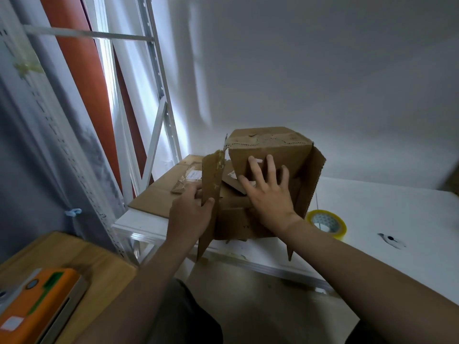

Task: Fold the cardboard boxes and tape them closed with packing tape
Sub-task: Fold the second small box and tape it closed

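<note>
A brown cardboard box (273,147) lies on its side on the white table (397,212), its open end toward me with flaps spread. My left hand (190,214) grips the left flap (211,184), thumb on the near face and fingers behind it. My right hand (268,192) presses with spread, straight fingers on the inner flap in the box's opening. A roll of clear packing tape (327,223) with a yellowish rim lies flat on the table just right of the box, beside my right wrist.
Flattened cardboard (159,192) lies on the table's left end behind the box. A white metal shelf frame (159,135) stands at the left. A wooden surface (74,254) with an orange device (37,301) is at lower left. A small dark mark (391,240) is on the table at right.
</note>
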`<move>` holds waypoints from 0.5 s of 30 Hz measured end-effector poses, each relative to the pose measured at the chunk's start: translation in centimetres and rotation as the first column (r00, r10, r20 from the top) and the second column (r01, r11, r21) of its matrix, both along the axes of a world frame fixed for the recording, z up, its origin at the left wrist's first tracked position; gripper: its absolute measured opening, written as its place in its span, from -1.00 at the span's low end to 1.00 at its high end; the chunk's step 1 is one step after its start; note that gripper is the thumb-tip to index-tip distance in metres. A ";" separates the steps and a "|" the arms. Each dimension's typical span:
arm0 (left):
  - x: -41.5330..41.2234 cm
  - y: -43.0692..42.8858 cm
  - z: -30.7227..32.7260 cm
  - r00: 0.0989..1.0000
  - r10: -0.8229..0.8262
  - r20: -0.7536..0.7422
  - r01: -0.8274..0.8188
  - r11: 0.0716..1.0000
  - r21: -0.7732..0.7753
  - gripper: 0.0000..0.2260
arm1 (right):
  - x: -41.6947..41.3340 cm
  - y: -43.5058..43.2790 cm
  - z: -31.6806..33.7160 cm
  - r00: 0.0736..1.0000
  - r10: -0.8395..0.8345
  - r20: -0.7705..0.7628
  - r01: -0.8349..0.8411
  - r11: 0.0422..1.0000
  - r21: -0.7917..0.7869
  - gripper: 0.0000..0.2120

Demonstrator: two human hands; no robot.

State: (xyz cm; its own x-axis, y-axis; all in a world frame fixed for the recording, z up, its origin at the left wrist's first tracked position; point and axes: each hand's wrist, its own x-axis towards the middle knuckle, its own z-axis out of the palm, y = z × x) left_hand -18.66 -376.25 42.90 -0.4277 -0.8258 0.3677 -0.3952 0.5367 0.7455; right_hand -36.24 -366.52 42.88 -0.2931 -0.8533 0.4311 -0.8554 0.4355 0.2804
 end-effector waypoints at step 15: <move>-3.9 1.8 -1.0 0.998 0.059 -0.004 -0.058 0.990 0.131 -0.68 | 4.0 4.2 3.9 0.978 0.196 0.076 -0.164 0.936 -0.310 -0.54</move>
